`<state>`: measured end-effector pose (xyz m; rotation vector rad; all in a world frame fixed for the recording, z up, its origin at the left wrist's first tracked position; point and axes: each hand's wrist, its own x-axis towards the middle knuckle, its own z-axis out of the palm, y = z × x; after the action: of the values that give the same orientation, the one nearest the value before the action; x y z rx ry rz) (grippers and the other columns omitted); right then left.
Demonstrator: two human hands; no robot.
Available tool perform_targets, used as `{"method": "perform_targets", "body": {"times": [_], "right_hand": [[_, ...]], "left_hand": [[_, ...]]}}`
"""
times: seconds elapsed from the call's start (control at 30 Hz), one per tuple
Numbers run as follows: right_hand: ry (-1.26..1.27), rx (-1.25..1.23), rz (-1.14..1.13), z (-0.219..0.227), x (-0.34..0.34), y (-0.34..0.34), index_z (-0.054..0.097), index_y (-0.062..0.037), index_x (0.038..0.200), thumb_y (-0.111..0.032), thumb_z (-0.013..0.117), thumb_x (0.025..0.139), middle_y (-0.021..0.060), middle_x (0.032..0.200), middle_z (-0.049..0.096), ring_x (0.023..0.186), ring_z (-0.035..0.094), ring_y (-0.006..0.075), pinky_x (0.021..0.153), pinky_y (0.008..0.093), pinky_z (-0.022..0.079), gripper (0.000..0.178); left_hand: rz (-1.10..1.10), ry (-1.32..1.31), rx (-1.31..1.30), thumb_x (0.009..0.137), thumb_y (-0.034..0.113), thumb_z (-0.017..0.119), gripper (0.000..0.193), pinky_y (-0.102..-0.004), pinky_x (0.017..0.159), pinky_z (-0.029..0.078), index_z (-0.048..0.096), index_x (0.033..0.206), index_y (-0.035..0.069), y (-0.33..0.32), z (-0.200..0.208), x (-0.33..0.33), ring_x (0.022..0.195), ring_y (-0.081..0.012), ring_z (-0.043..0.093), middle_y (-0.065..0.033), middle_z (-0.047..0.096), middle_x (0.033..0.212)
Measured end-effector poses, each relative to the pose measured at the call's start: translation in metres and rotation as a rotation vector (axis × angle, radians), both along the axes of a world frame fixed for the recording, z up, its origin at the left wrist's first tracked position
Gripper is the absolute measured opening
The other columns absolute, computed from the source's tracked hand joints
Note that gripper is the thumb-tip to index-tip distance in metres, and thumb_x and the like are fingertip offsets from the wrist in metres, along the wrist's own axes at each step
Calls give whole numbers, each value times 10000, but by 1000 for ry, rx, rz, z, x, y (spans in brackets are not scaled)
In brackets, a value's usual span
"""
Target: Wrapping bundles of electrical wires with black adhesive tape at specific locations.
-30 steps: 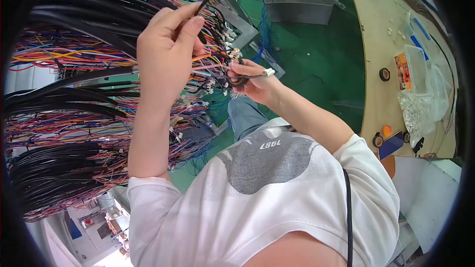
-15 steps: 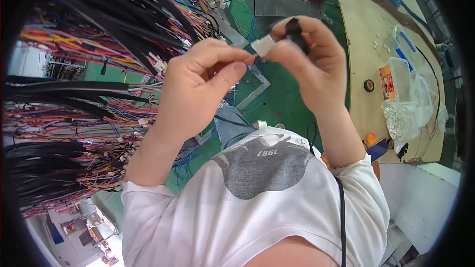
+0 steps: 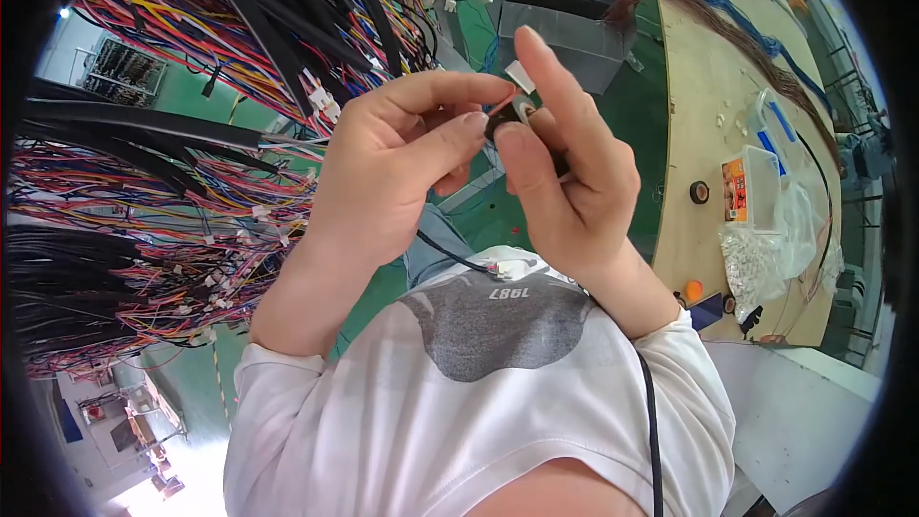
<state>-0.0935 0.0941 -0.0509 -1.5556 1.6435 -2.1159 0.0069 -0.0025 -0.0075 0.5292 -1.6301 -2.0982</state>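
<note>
One beige tabletop (image 3: 682,148), ranged along 2 to 3 o'clock of the view. Several bundles of black cables and coloured wires (image 3: 168,14), massed from 8 to 11 o'clock. One grey bin (image 3: 570,36), at 1 o'clock. Two bare hands, fingertips near each other between 12 and 1 o'clock: left hand (image 3: 388,168), from 10 o'clock, thumb and forefinger pinched together on a wire; right hand (image 3: 579,187), from 2 o'clock, clamped on a black roll, forefinger raised apart. One black roll (image 3: 502,122), apparently tape, pale at its centre, between the hands. One white connector (image 3: 520,76), just above the roll; contact with the raised forefinger cannot be told. One thin reddish wire (image 3: 503,103), running from the left pinch toward the connector.

Handling notes, by judgement: hold the left pinch close behind the connector; keep the wire straight and lightly taut; steady the roll without tugging the wire's terminal.
</note>
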Motion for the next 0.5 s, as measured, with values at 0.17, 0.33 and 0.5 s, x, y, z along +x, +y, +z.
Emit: {"method": "perform_targets", "body": {"times": [0.17,0.33,0.5], "right_hand": [[-4,-24,9,-3,0,-1,461,2,1201,21,571,722,-36,543,430,477,386,87,591,241,310,492],[-73,-54,-12,-4,2,-4,454,1,1206,35,554,726,-32,528,420,472,388,78,619,230,326,491],[-60,-40,-8,-5,0,-4,443,1,1214,36,547,729,-25,531,442,475,402,79,631,228,338,497]], "left_hand": [[-95,35,-8,786,10,524,216,-165,447,313,568,996,-18,-1,0,2,538,-38,430,-30,576,777],[-86,44,53,791,31,527,217,-163,447,317,567,1000,-14,0,0,1,545,-39,432,-21,571,759],[-119,88,130,794,51,546,199,-157,460,322,573,980,-12,3,0,0,555,-36,432,-18,570,740]]}}
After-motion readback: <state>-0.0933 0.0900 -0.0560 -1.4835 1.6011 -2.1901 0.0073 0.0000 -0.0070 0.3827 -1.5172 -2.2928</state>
